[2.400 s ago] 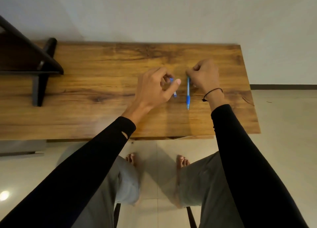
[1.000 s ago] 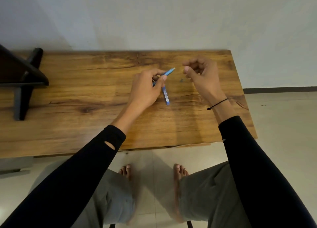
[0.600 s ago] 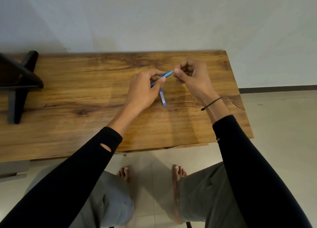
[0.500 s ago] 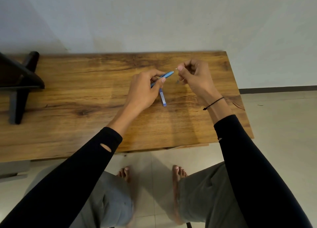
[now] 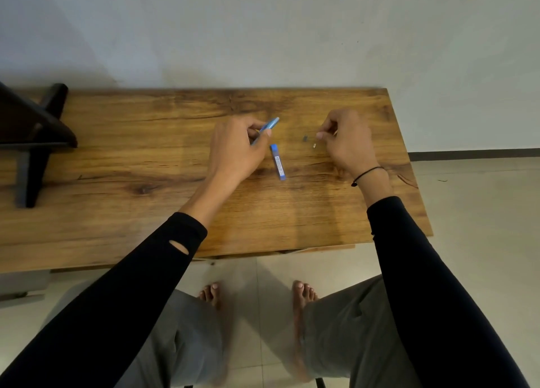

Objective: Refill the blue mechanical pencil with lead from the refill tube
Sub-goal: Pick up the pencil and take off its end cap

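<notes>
My left hand [image 5: 233, 151] grips the blue mechanical pencil [image 5: 268, 126], whose free end points up and to the right, above the table. The blue lead refill tube [image 5: 278, 161] lies flat on the wooden table [image 5: 146, 154], just right of my left hand. A small dark cap [image 5: 305, 138] and a small pale piece [image 5: 314, 145] lie on the wood to the tube's right. My right hand [image 5: 347, 143] hovers just right of these two pieces, thumb and forefinger pinched together. I see nothing between them.
A dark wooden stand [image 5: 32, 130] sits at the table's left end. The table's right edge [image 5: 409, 159] is close to my right wrist. A pale wall runs behind the table, and my knees and bare feet are below its front edge.
My right hand pinched a small pale piece at the pencil's end, then moved right and away. That piece now lies on the table beside the dark cap. My left hand kept hold of the pencil.
</notes>
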A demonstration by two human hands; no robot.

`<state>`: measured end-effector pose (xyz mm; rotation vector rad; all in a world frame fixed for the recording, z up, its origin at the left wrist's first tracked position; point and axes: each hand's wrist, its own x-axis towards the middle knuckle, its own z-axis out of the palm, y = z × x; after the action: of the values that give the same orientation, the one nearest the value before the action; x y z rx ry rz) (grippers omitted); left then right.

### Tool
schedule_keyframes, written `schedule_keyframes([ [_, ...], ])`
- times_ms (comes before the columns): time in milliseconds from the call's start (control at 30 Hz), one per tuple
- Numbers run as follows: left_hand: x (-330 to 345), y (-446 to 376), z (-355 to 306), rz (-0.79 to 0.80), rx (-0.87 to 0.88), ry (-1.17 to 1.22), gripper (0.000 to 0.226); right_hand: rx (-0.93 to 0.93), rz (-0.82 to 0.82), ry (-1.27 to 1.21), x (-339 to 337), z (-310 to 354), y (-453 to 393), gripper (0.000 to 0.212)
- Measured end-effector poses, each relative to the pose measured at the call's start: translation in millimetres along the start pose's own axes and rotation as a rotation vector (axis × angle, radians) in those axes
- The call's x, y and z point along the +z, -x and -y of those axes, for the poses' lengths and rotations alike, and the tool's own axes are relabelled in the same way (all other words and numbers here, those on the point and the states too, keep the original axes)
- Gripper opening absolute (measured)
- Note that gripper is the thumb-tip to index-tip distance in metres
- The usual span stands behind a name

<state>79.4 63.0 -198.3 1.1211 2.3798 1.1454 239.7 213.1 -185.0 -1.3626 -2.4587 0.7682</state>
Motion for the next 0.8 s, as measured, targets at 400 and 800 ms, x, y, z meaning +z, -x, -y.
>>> schedule_keyframes([
  [400,1.1,7.0,8.7,-0.087,0.030,-0.436,0.024,-0.185,-0.014,0.117,31.7,60.5,37.2,0.014],
  [800,-4.9,0.3,4.1,-0.157,0.054,-0.240,0.030,0.001,0.055,0.123,39.5,58.4,35.8,0.030],
])
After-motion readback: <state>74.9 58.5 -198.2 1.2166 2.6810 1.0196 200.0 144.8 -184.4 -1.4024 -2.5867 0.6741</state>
